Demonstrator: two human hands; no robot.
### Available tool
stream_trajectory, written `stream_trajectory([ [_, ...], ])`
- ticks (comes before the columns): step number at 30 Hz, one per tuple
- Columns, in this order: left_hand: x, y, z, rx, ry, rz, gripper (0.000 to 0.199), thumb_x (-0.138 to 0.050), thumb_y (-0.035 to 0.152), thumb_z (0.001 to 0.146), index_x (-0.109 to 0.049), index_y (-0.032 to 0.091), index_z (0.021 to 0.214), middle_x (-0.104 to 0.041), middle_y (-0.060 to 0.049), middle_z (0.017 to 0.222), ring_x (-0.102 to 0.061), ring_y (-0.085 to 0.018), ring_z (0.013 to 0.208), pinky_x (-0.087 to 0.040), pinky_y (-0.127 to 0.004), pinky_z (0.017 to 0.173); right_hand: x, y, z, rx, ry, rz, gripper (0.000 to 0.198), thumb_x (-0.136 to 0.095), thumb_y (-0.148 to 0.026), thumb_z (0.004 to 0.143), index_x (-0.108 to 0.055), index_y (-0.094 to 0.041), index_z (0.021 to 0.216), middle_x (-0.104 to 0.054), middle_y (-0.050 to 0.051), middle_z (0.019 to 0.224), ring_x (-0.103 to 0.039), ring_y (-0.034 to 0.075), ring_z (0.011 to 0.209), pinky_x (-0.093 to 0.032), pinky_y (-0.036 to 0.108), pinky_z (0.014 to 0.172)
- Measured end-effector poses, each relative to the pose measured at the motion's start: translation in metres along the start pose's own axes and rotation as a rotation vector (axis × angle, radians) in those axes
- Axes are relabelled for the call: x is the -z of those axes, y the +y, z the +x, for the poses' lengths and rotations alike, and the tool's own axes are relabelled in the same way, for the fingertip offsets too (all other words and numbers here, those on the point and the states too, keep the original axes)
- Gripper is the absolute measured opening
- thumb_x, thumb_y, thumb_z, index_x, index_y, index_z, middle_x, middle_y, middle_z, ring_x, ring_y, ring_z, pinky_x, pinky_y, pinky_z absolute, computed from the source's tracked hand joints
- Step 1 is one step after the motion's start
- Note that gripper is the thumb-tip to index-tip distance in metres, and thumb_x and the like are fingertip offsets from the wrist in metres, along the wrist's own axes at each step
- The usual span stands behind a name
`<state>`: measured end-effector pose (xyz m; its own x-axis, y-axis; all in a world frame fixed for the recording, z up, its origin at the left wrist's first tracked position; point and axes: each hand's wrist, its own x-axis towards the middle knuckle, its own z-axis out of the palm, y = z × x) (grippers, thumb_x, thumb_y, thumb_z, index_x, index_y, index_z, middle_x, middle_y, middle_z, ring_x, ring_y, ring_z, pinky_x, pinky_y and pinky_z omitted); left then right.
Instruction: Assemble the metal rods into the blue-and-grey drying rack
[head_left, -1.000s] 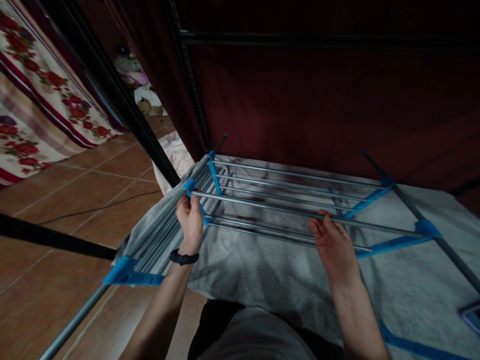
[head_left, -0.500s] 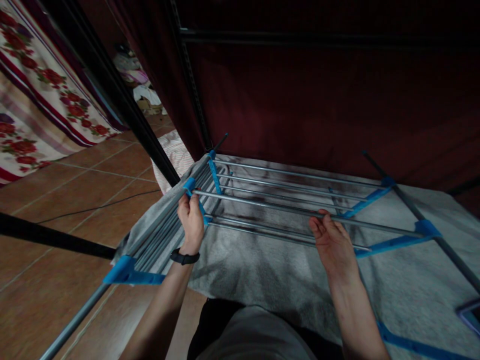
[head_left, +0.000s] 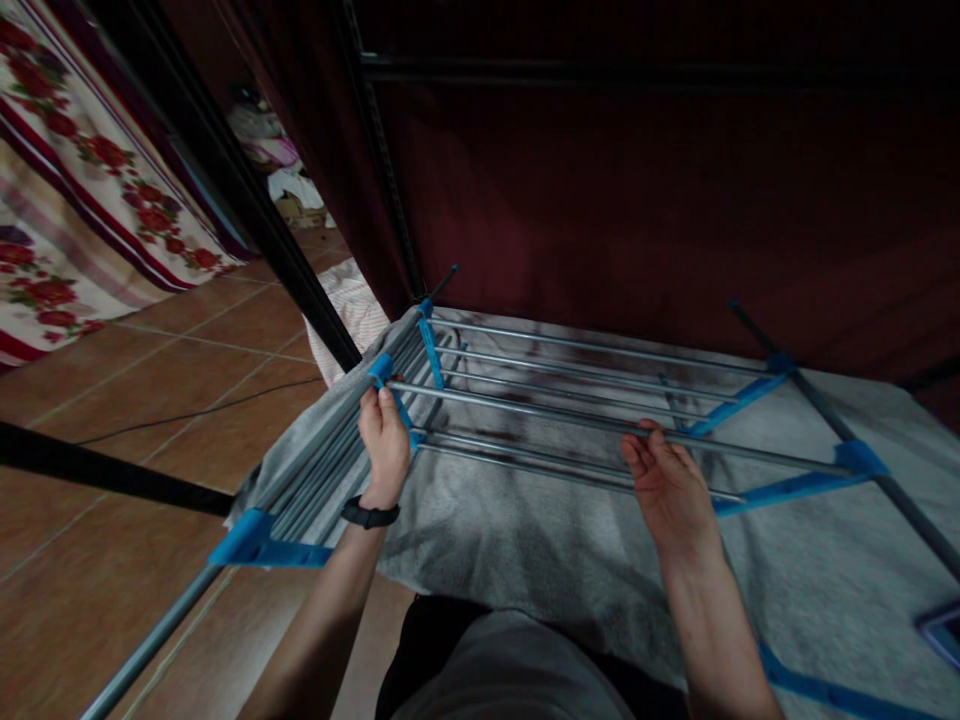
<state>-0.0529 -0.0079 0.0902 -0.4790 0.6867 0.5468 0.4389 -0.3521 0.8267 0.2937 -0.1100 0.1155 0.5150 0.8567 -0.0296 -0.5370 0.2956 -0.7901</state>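
A drying rack of grey metal tubes (head_left: 525, 404) with blue plastic brackets (head_left: 861, 458) stands over a grey cloth. My left hand (head_left: 385, 430), with a black band on its wrist, closes around the tube's left end, right at a blue joint (head_left: 381, 369). Farther right, my right hand (head_left: 664, 470) has its palm turned up and its fingers curled under the same tube, touching it. More thin rods run parallel behind and below this tube. A bundle of rods (head_left: 322, 470) slants along the left side between blue brackets.
Grey cloth (head_left: 510, 550) covers the surface beneath the rack. Black metal posts (head_left: 247, 190) and a dark red curtain (head_left: 600, 220) stand behind and left. A phone-like object (head_left: 941, 632) lies at the right edge. A cable (head_left: 202, 408) crosses the tiled floor.
Almost nothing differs. Both hands keep their places on the tube, and the whole view has shifted very slightly.
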Motion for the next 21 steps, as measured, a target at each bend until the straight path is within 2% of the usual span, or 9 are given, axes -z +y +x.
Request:
stream_trajectory([
  [10, 0.0007, 0.0033, -0.0009, -0.037, -0.008, 0.047, 0.062, -0.041, 0.071, 0.101, -0.068, 0.017, 0.113, -0.072, -0.012, 0.107, -0.066, -0.026, 0.101, -0.051, -0.043, 0.097, 0.0018, 0.0018, -0.0016, 0.009, 0.006, -0.010, 0.024, -0.096, -0.032, 0.072, -0.073, -0.024, 0.072, -0.081, -0.002, 0.102, -0.075, 0.012, 0.081, -0.064, 0.029, 0.080],
  [21, 0.0001, 0.0027, -0.0013, -0.029, -0.012, 0.037, 0.062, -0.043, 0.072, 0.100, -0.068, 0.017, 0.111, -0.072, -0.012, 0.107, -0.067, -0.027, 0.101, -0.051, -0.044, 0.099, 0.0007, 0.0029, -0.0015, 0.005, 0.009, -0.006, 0.027, -0.098, -0.032, 0.069, -0.072, -0.023, 0.072, -0.081, -0.002, 0.100, -0.076, 0.012, 0.080, -0.064, 0.027, 0.077],
])
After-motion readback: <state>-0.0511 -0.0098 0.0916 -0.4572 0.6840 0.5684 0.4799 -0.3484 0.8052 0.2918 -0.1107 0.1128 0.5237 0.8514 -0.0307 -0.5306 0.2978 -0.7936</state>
